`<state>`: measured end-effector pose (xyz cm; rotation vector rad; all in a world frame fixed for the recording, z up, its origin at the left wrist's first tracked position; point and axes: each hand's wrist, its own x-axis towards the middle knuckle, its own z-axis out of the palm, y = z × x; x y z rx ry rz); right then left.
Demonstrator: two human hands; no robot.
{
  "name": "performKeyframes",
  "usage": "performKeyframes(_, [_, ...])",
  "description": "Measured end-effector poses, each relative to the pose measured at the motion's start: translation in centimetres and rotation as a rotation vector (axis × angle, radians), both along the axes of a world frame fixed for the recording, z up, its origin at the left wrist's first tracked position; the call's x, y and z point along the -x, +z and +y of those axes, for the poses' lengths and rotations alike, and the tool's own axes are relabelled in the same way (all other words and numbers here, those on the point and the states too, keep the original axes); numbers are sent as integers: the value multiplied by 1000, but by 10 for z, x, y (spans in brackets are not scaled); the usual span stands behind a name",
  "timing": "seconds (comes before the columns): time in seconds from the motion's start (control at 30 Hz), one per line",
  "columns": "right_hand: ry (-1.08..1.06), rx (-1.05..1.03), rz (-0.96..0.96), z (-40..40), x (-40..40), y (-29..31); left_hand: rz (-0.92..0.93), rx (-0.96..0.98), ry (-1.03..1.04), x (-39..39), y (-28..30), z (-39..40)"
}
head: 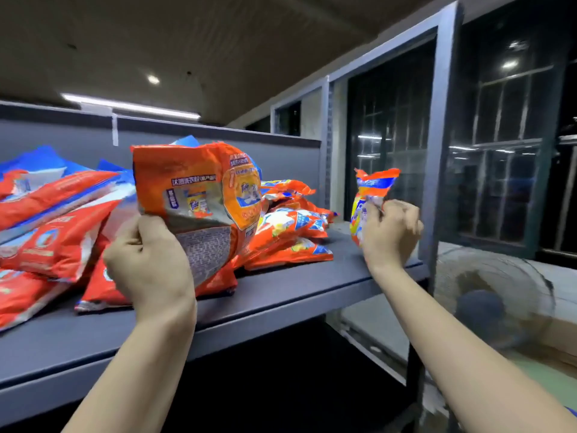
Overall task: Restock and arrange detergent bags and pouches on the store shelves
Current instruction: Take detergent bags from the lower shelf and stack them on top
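The job looks partly done: toward the left end of the grey shelf (281,289) red-and-blue detergent bags (53,214) lie slumped in a loose heap, and orange pouches (293,232) are piled near the back panel (none standing in rows yet). The left hand (150,264) is raised, fingers curled round the bottom edge of an upright orange Tide bag (199,189) over the shelf's middle. The right hand (390,232) clamps a small orange pouch (371,195) above the right front corner.
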<state>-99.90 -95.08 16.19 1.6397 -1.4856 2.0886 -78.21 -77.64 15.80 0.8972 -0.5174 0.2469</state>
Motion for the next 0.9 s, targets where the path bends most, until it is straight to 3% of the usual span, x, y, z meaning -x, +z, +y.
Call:
performKeyframes(0.1, [247, -259, 462, -41, -23, -10, 32, 40, 67, 9, 13, -16])
performKeyframes(0.17, [403, -420, 639, -54, -32, -17, 44, 62, 112, 14, 27, -28])
performKeyframes(0.27, [558, -355, 592, -71, -29, -19, 52, 16, 240, 26, 55, -48])
performKeyframes(0.4, [534, -338, 646, -84, -18, -22, 11, -163, 501, 42, 99, -91])
performKeyframes(0.47, [575, -326, 604, -88, -17, -24, -160, -195, 599, 44, 115, -120])
performKeyframes(0.57, [595, -266, 528, -93, -17, -27, -632, -418, 693, 39, 115, -173])
performKeyframes(0.63, [599, -256, 529, -95, -16, -30, -903, -803, 675, 30, 96, -208])
performKeyframes(0.73, [622, -279, 551, -96, -16, -33, -916, -1271, 463, 18, 72, -236])
performKeyframes(0.9, [625, -295, 567, -94, -17, -35, -833, -1249, 260, 10, 70, -219])
